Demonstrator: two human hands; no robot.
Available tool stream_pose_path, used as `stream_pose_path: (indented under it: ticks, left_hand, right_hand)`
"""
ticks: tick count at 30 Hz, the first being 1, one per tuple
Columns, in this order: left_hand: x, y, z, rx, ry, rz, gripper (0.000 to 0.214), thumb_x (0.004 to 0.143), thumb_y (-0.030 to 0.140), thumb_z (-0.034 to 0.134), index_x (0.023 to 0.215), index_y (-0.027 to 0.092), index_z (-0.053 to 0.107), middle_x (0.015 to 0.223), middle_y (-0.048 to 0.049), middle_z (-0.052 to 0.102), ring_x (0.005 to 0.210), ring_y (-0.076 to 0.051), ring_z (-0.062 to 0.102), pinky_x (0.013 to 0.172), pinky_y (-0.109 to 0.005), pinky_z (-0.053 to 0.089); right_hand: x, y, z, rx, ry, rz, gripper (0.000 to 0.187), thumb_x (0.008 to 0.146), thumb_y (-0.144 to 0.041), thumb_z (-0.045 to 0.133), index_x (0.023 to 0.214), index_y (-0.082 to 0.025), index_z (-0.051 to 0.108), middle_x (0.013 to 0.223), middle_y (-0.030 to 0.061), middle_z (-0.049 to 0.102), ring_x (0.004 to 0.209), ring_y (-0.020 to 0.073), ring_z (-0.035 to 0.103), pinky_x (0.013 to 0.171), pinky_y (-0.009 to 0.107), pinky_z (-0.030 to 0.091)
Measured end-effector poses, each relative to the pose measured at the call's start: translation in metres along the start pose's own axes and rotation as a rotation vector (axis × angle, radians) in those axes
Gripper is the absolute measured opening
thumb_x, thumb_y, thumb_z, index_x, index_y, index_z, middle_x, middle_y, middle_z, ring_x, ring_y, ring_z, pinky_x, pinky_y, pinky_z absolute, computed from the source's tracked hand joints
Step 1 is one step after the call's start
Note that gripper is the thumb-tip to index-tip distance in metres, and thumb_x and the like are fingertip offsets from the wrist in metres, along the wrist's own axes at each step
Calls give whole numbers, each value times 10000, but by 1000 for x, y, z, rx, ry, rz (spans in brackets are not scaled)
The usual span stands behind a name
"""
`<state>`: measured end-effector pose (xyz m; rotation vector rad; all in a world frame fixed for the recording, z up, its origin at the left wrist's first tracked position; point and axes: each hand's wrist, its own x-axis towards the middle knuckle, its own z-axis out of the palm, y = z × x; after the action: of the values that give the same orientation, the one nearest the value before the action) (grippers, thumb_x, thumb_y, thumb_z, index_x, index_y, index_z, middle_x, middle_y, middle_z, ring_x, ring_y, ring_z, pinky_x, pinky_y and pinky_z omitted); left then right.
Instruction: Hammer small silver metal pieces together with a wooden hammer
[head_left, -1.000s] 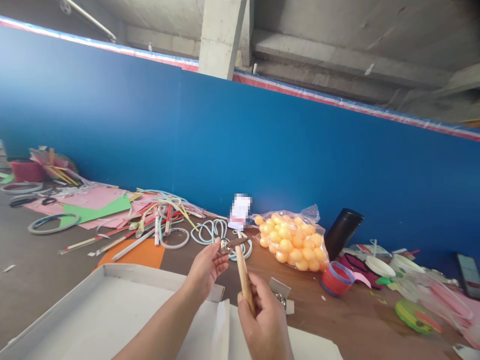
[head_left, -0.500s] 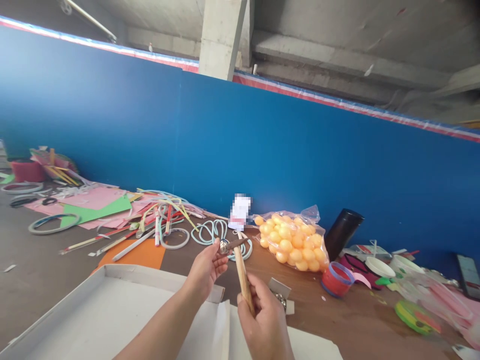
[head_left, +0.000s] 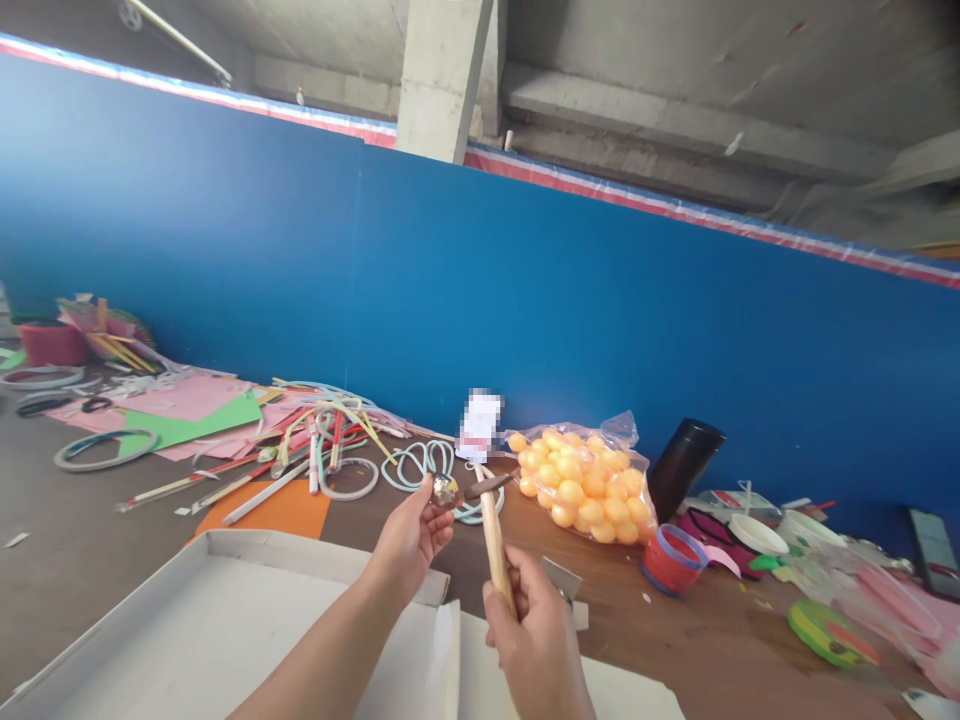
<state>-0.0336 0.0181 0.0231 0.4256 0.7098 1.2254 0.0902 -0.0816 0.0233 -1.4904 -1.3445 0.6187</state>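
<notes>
Between the fingertips of my left hand (head_left: 409, 545) is a shiny silver metal ball (head_left: 444, 489). My right hand (head_left: 534, 630) is wrapped round the pale wooden handle of a small hammer (head_left: 493, 545), held upright. Its dark metal head runs sideways, with a pointed end to the right; the other end is close beside the ball, and I cannot tell whether they touch. Both hands are above a shallow white cardboard box (head_left: 217, 545). A small open carton (head_left: 561, 575) is partly hidden behind my right hand.
Behind stand a bag of orange balls (head_left: 581, 485), a black bottle (head_left: 686, 460) and a red tub (head_left: 673, 560). Pale blue tubing (head_left: 424, 462), strips and a green paper sheet (head_left: 191, 425) lie left. A green tape measure (head_left: 831, 632) is at right. A blue partition (head_left: 525, 280) closes off the back.
The hammer has shifted a little to the right, away from my left hand. More of the silver ball shows now. My left hand has barely moved.
</notes>
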Motion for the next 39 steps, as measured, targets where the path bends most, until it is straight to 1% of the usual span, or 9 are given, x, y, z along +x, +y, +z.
stream_pose_path:
  ticks: [7,11,13,17,21,26,29,33,39]
  left_hand:
    - [-1,1,-3,-18,-78,43,250,807,346,565,873,105,575,814,-116,686,500,-66,570,442,-161,478]
    - [-1,1,-4,-24,-104,40,276,803,358,569,895,98,574,848,-130,685,502,-61,563,442,-159,473]
    - [-2,1,-4,-23,-118,30,288,801,365,571,896,93,577,860,-136,683,506,-62,563,441,-160,473]
    - [-2,1,-4,-28,-149,25,276,802,358,570,886,96,581,860,-132,684,515,-67,568,448,-166,480]
    - [-3,1,-4,-8,-156,15,264,810,343,562,900,96,588,849,-120,686,516,-67,568,447,-163,479]
    - [-5,2,-3,30,-159,15,283,828,361,529,889,92,593,841,-112,681,513,-65,567,452,-162,485]
    - [-5,3,-2,49,-148,10,283,827,361,529,878,91,597,839,-113,679,516,-68,568,452,-164,486]
    - [-4,2,-3,57,-148,5,274,817,362,545,886,101,597,858,-113,679,521,-70,565,453,-170,487]
    - [-5,2,-3,85,-155,12,285,813,362,551,898,96,607,872,-116,677,531,-69,566,459,-170,490]
  right_hand:
    - [7,14,-1,73,-159,262,328,724,-197,461,1037,-139,541,596,-25,619,365,121,561,399,205,432]
    - [5,24,2,35,-223,278,371,717,-186,461,1081,-168,531,596,-22,642,370,135,568,373,205,430]
    - [4,26,2,-83,-240,213,333,730,-203,478,1049,-192,574,605,-9,664,430,156,604,408,216,435]
    - [2,23,-1,-445,-179,21,206,778,-290,511,906,-269,670,670,12,707,625,206,659,543,253,417]
    - [9,20,-15,-604,-74,9,278,814,-356,479,620,-262,655,626,3,695,604,201,641,505,246,363]
    - [26,25,-54,-593,129,97,306,853,-393,403,786,-254,668,765,16,715,703,186,642,590,244,405]
    - [31,29,-70,-626,163,171,246,806,-369,468,775,-256,684,797,21,718,742,203,641,589,252,399]
    - [29,31,-74,-658,143,219,195,766,-353,518,707,-273,686,715,1,711,688,205,639,525,245,363]
    - [25,32,-69,-680,112,205,184,778,-325,510,776,-303,693,813,-11,720,757,204,643,546,242,357]
